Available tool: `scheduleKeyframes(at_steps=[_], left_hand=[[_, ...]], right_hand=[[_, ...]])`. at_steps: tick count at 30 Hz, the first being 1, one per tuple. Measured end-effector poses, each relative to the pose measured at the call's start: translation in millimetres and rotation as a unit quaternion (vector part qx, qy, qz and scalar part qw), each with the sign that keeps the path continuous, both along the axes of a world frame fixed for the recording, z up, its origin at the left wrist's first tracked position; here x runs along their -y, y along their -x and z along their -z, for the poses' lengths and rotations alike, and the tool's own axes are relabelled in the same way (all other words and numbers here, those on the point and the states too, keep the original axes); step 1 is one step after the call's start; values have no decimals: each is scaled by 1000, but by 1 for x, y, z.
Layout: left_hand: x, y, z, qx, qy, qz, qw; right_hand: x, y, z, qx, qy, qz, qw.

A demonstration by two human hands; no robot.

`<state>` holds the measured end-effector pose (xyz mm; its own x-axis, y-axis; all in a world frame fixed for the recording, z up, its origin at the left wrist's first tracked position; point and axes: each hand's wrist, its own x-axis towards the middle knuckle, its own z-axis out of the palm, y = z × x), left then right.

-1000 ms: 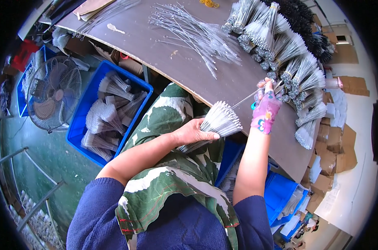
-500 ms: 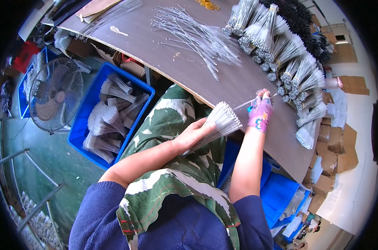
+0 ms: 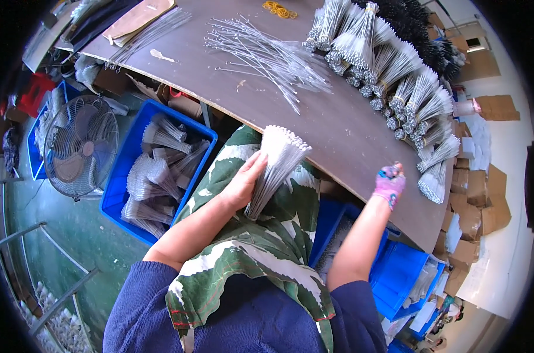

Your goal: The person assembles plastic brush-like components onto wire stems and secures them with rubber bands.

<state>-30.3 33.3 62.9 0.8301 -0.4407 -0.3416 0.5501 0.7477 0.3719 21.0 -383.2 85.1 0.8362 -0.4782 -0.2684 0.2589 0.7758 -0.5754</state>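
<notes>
My left hand (image 3: 248, 179) is closed around a bundle of thin wire brushes with white bristles (image 3: 279, 156), held over my lap by the table's near edge. The brushes stand fanned, bristle ends up. My right hand (image 3: 389, 183), in a pink patterned glove that leaves the fingertips bare, is over the right part of the table, apart from the bundle. Its fingers look curled in and slightly blurred; what they hold, if anything, does not show. On the table beyond lies a loose heap of wire brushes (image 3: 267, 56) with looped ends.
Tied brush bundles (image 3: 396, 76) crowd the right side of the brown table (image 3: 349, 129), with black bristles behind. Yellow rubber bands (image 3: 280, 9) lie at the far edge. A blue crate (image 3: 117, 200) of bundles and a fan (image 3: 82, 147) stand left; another blue bin (image 3: 399, 282) stands right.
The bundle in my left hand has moved left and turned more upright. My right hand has moved right and nearer, away from the bundle; the single brush seen in it no longer shows.
</notes>
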Motion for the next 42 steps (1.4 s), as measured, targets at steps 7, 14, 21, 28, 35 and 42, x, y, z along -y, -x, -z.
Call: scheduleKeyframes(at_steps=[7,14,21,28,35,42], left_hand=[[16,8,7,161,-217,33,962],[17,8,5,183,-284,44,940],[18,10,5,197,-323,33,925],[12,15,-7,213,-401,20,891],[-10,13,-37,423,-530,-147,721],[-7,20,-43,460,-528,-86,709]], right_hand=[[-74,-21,-19,-161,148,28,975],[-63,8,-31,-273,196,-75,939],[-185,32,-75,-133,471,-148,859],[-260,35,-84,94,810,-170,553],[-254,39,-84,143,815,-187,529],[-252,60,-77,47,664,-279,692]])
